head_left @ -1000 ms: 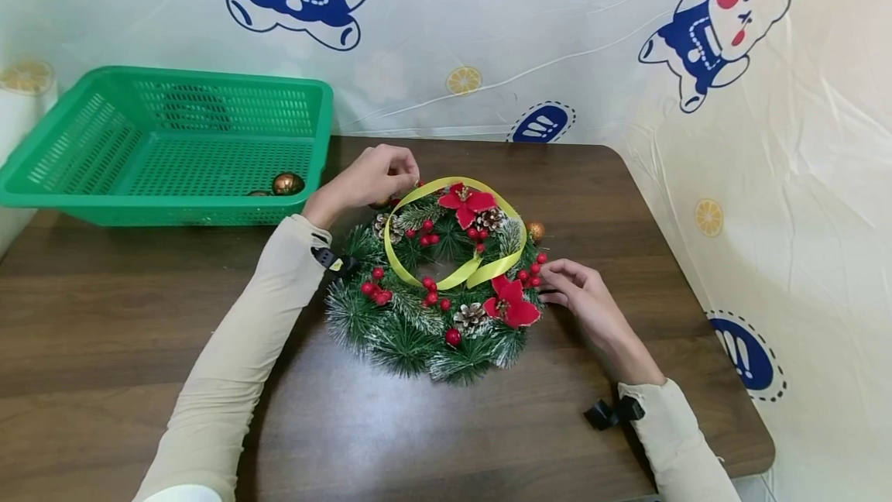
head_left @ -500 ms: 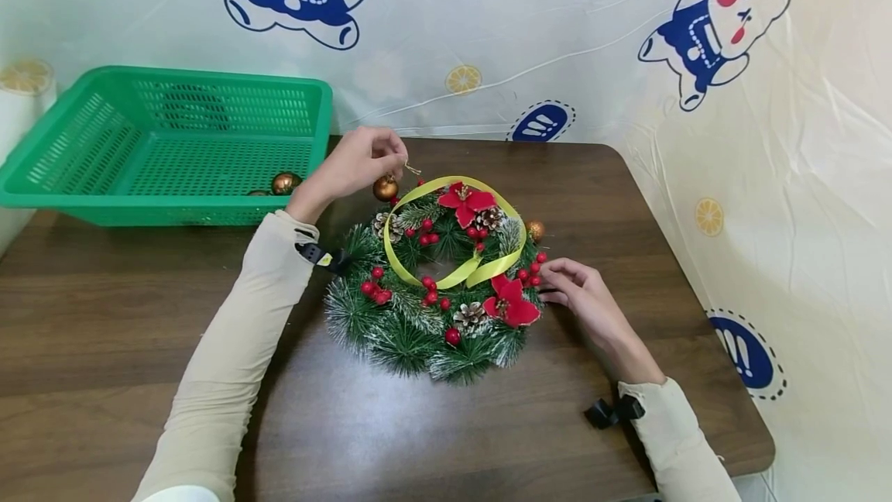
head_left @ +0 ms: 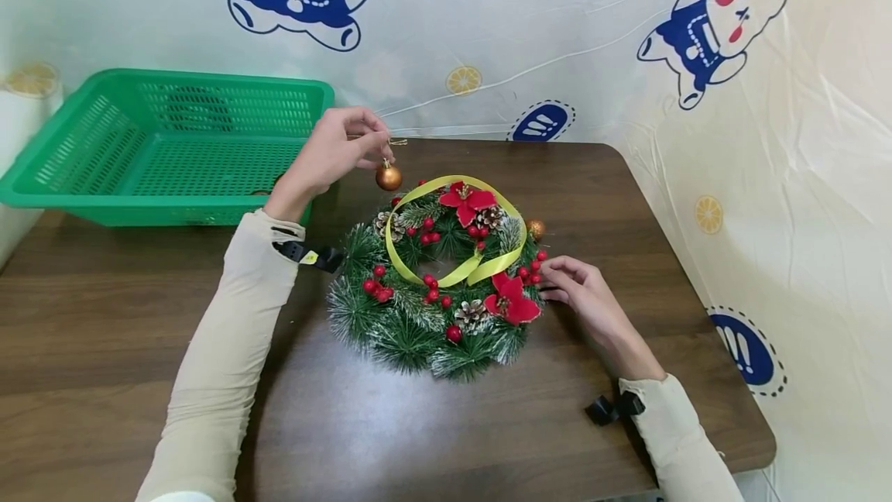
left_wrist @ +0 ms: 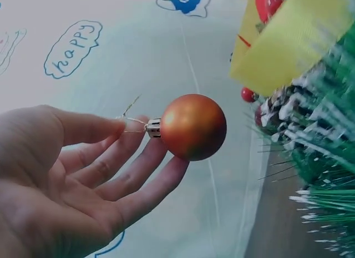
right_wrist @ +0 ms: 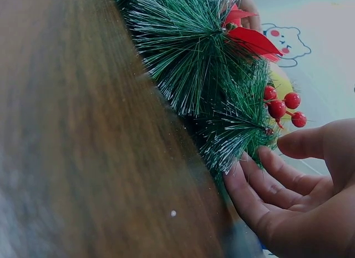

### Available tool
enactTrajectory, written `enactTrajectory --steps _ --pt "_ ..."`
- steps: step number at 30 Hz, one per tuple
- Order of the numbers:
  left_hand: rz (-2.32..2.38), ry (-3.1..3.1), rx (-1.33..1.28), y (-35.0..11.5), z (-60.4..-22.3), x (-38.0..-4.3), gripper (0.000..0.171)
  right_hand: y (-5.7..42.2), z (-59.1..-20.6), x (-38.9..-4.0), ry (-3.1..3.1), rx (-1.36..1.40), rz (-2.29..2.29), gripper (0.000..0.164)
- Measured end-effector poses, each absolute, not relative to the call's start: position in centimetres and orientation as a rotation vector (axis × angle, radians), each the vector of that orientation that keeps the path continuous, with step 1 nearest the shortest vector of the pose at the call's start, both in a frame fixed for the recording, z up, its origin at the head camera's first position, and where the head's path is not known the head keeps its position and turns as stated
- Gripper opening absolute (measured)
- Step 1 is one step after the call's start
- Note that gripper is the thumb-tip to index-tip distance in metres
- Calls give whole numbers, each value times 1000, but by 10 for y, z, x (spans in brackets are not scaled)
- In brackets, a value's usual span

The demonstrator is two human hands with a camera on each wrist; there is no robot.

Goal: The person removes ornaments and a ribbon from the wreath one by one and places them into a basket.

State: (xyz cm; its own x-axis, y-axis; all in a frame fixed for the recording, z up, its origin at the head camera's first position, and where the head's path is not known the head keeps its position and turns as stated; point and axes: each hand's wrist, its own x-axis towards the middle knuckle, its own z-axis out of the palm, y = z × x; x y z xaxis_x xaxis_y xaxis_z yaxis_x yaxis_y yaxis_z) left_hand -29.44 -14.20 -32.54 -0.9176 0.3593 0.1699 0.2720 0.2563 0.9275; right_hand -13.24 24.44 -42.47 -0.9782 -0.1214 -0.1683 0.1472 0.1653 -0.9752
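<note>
My left hand (head_left: 334, 149) pinches the thin gold string of an orange-gold Christmas bauble (head_left: 388, 177) between thumb and forefinger. In the left wrist view the bauble (left_wrist: 194, 127) has a metallic cap, with the other fingers spread behind it. It hangs over the far left rim of a green Christmas wreath (head_left: 411, 343) that carries red berries, pine cones, red poinsettias (head_left: 512, 300) and a yellow ribbon loop (head_left: 393, 254). At the wreath's right edge my right hand (head_left: 585, 297) grips the needles; in the right wrist view its thumb lies near red berries (right_wrist: 277, 108), fingers against the sprigs.
A green plastic basket (head_left: 209, 211) stands at the back left, with a bauble partly hidden behind the left wrist. Another gold bauble (head_left: 535, 229) sits at the wreath's right rim. The brown table (head_left: 390, 440) meets a cloth-covered wall (head_left: 557, 29) at the back and right.
My left hand has lifted away from the wreath toward the back left, bringing the bauble into full view on its string. The right hand and the wreath have stayed in place.
</note>
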Motion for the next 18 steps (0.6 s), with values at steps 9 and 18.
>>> enactTrajectory --steps 9,18 --pt "2033 2123 405 -174 -328 -277 29 243 -425 -132 2235 28 -1909 38" --pt "2208 1879 250 -206 -317 -255 28 240 -424 -130 2243 35 -1891 38"
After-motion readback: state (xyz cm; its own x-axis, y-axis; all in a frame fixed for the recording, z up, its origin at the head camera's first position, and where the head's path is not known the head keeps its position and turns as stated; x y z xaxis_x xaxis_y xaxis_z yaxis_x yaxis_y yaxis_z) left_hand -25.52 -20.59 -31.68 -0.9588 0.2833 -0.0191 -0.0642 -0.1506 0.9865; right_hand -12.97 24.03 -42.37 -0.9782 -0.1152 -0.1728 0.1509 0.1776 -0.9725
